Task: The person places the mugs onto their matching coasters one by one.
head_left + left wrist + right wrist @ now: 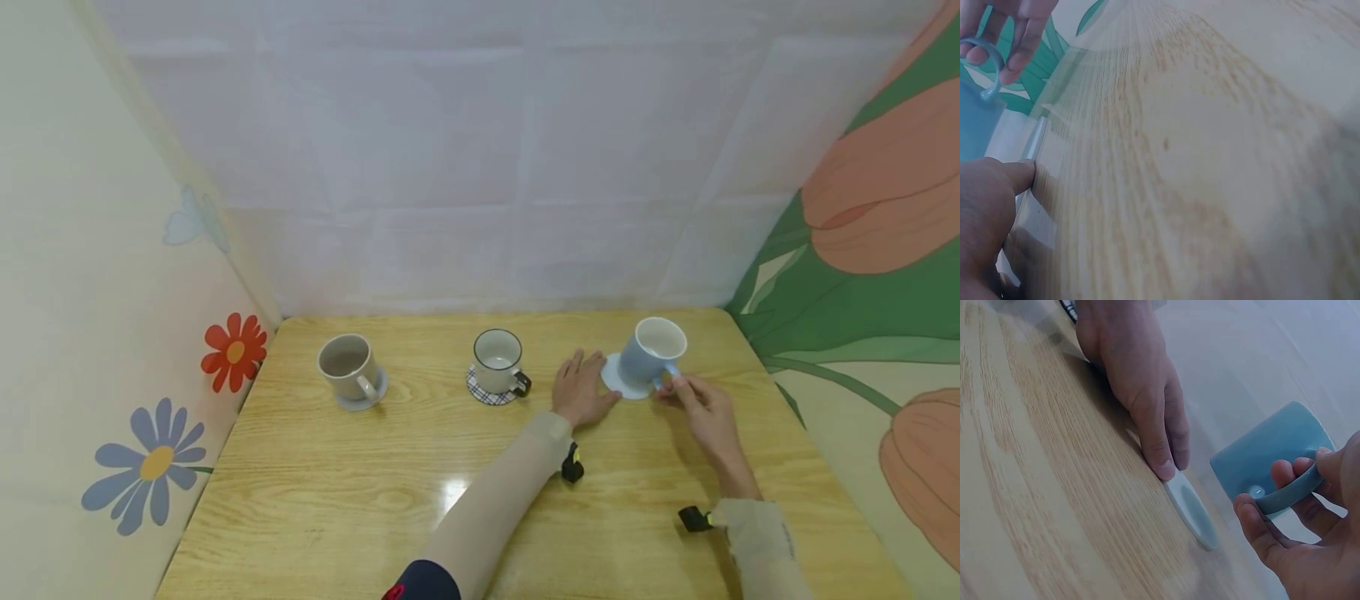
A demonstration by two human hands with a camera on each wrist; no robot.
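On the right side of the table my right hand (pixel 707 410) grips the handle of a light blue mug (pixel 642 357), which has a white inside. In the right wrist view the mug (pixel 1266 450) is tilted, its base raised off a round pale blue coaster (pixel 1192 503). My left hand (pixel 583 393) lies on the table just left of that coaster (pixel 612 380), fingers extended and thumb tip touching its edge. The left wrist view shows the left thumb (pixel 1019 175) at the coaster's rim and part of the mug (pixel 977 122) beyond.
A white mug with a dark rim and black handle (pixel 497 360) stands on a checked coaster (pixel 491 398), left of my left hand. Farther left, a beige-grey mug (pixel 348 371) sits on a grey coaster (pixel 382 385). A pale cloth wall (pixel 465 167) rises behind the wooden table (pixel 337 483).
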